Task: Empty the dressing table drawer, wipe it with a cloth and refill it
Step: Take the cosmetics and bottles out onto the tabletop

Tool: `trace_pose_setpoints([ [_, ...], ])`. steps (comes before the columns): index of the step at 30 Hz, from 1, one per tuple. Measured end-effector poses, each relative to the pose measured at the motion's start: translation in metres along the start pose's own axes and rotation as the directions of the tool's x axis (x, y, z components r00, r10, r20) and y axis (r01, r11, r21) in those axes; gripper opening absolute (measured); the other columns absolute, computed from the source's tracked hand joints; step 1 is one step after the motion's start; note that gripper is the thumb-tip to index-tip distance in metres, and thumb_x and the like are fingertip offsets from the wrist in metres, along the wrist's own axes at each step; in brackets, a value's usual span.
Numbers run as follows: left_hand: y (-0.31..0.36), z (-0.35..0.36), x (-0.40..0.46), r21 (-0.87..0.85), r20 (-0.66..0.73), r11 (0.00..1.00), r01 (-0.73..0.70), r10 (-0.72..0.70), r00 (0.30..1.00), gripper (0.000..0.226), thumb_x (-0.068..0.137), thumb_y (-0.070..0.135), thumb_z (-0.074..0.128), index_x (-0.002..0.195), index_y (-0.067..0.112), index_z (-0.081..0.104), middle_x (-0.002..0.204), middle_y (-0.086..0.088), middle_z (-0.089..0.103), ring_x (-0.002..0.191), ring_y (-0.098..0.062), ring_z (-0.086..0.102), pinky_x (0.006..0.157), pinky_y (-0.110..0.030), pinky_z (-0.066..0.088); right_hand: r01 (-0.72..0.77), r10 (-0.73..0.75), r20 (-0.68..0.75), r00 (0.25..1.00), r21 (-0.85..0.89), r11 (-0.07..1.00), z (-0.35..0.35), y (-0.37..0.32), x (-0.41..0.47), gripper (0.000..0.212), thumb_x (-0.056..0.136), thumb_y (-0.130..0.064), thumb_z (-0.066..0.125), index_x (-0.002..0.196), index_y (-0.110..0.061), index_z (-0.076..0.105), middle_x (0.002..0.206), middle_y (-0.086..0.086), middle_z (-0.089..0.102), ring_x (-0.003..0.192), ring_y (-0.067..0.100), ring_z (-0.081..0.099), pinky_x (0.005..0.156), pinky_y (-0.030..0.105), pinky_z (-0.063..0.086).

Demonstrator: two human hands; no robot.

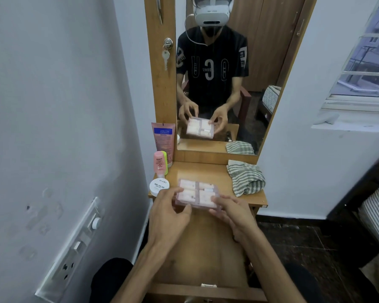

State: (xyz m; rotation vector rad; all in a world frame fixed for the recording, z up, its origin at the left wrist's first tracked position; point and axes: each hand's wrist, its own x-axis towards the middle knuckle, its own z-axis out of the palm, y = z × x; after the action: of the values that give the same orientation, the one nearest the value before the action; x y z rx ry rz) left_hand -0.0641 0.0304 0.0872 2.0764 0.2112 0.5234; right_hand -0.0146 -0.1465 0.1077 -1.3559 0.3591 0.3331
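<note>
Left hand [170,212]: fingers curled around the left end of the clear plastic box [197,195], thumb on its near edge, fingertips over the top. Right hand [230,212]: pinches the box's right near corner, thumb on the lid, fingers wrapped under the side. I see both hands holding the box at the near edge of the table [208,170], above the pulled-out drawer [206,254]; I cannot tell whether the box rests on the table or is lifted just off it.

Box: see-through, four compartments, pale pink and white contents too blurred for me to name.

Drawer: open toward the person, bare wooden floor showing between the forearms, a small metal catch on its front rail.

Left edge of table, near to far: white round jar [159,186] labelled NAIL POLISH, just beside the left hand; pink bottle [159,163] upright, with a yellow-green item [165,160] touching it behind; pink tube [163,139] standing at the far left corner against the mirror frame.

Right edge: striped cloth [245,179], green and white, crumpled, hanging over the edge.

Mirror [219,84] along the far edge reflects the hands and box. A key [165,59] hangs from a lock on the frame.
</note>
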Motion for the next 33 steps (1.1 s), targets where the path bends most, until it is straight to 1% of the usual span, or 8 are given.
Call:
trace_pose_setpoints([
  [6, -0.004, 0.018, 0.019, 0.015, -0.006, 1.000, 0.016, -0.016, 1.000, 0.054, 0.076, 0.031, 0.070, 0.129, 0.028, 0.062, 0.132, 0.013, 0.059, 0.116, -0.012, 0.059, 0.096, -0.038, 0.055, 0.076, -0.090, -0.156, 0.984, -0.099, 0.992, 0.034, -0.011, 0.064, 0.026, 0.091, -0.001, 0.074, 0.116, -0.003, 0.065, 0.106, 0.014, 0.074, 0.083, 0.019, 0.077, 0.064, 0.027, 0.065],
  [9, -0.007, 0.028, 0.024, 0.051, -0.001, 0.998, 0.027, -0.027, 1.000, 0.049, 0.071, 0.041, 0.059, 0.119, 0.034, 0.064, 0.124, 0.017, 0.060, 0.112, -0.010, 0.060, 0.090, -0.038, 0.057, 0.083, -0.124, -0.180, 0.976, -0.220, 0.972, 0.051, -0.012, 0.091, 0.030, 0.091, -0.008, 0.074, 0.120, -0.011, 0.067, 0.102, 0.007, 0.076, 0.073, 0.013, 0.078, 0.071, 0.032, 0.066],
  [13, -0.009, 0.044, 0.040, 0.051, 0.077, 0.999, 0.011, -0.015, 0.997, 0.047, 0.073, 0.027, 0.065, 0.120, 0.025, 0.068, 0.122, 0.010, 0.064, 0.116, -0.012, 0.059, 0.097, -0.030, 0.051, 0.129, -0.264, -0.251, 0.931, -0.452, 0.883, 0.064, -0.011, 0.112, 0.033, 0.077, -0.029, 0.074, 0.109, -0.023, 0.071, 0.076, -0.008, 0.074, 0.073, 0.013, 0.077, 0.084, 0.040, 0.063],
  [17, -0.014, 0.059, 0.058, 0.103, 0.188, 0.995, 0.000, -0.019, 0.982, 0.054, 0.077, 0.017, 0.065, 0.131, 0.019, 0.064, 0.129, 0.005, 0.061, 0.123, -0.018, 0.055, 0.097, -0.023, 0.040, 0.178, -0.396, -0.206, 0.895, -0.649, 0.740, 0.066, -0.015, 0.114, 0.027, 0.077, -0.036, 0.069, 0.098, -0.023, 0.077, 0.091, 0.000, 0.078, 0.090, 0.022, 0.070, 0.078, 0.027, 0.047],
  [21, -0.018, 0.068, 0.063, 0.133, 0.197, 0.991, 0.010, -0.037, 0.980, 0.056, 0.074, 0.026, 0.060, 0.130, 0.019, 0.064, 0.126, 0.006, 0.058, 0.120, -0.018, 0.054, 0.089, -0.022, 0.038, 0.226, -0.456, -0.168, 0.874, -0.690, 0.687, 0.065, -0.011, 0.118, 0.032, 0.082, -0.040, 0.068, 0.105, -0.020, 0.076, 0.096, 0.003, 0.078, 0.095, 0.025, 0.070, 0.077, 0.030, 0.046],
  [26, -0.023, 0.072, 0.068, 0.164, 0.165, 0.986, 0.000, -0.027, 0.986, 0.048, 0.081, 0.018, 0.066, 0.130, 0.019, 0.065, 0.120, 0.002, 0.056, 0.115, -0.020, 0.052, 0.085, -0.025, 0.038, 0.274, -0.511, -0.142, 0.848, -0.708, 0.651, 0.067, -0.003, 0.120, 0.020, 0.084, -0.035, 0.073, 0.092, -0.017, 0.077, 0.082, -0.003, 0.075, 0.078, 0.015, 0.069, 0.056, 0.024, 0.041],
  [30, -0.028, 0.073, 0.066, 0.172, 0.160, 0.985, -0.023, -0.005, 0.987, 0.044, 0.078, 0.016, 0.065, 0.123, 0.017, 0.068, 0.116, 0.005, 0.056, 0.113, -0.019, 0.054, 0.082, -0.024, 0.037, 0.279, -0.521, -0.140, 0.842, -0.714, 0.642, 0.064, -0.002, 0.119, 0.033, 0.085, -0.040, 0.072, 0.106, -0.015, 0.075, 0.092, 0.000, 0.075, 0.090, 0.019, 0.069, 0.068, 0.029, 0.045],
  [33, -0.031, 0.071, 0.052, 0.133, 0.143, 0.989, -0.072, 0.052, 0.988, 0.042, 0.078, 0.015, 0.068, 0.120, 0.019, 0.068, 0.120, 0.009, 0.056, 0.114, -0.013, 0.053, 0.084, -0.023, 0.041, 0.319, -0.561, -0.110, 0.821, -0.726, 0.609, 0.053, -0.004, 0.104, 0.040, 0.089, -0.043, 0.072, 0.116, -0.013, 0.073, 0.082, -0.002, 0.069, 0.089, 0.018, 0.065, 0.075, 0.032, 0.045],
])
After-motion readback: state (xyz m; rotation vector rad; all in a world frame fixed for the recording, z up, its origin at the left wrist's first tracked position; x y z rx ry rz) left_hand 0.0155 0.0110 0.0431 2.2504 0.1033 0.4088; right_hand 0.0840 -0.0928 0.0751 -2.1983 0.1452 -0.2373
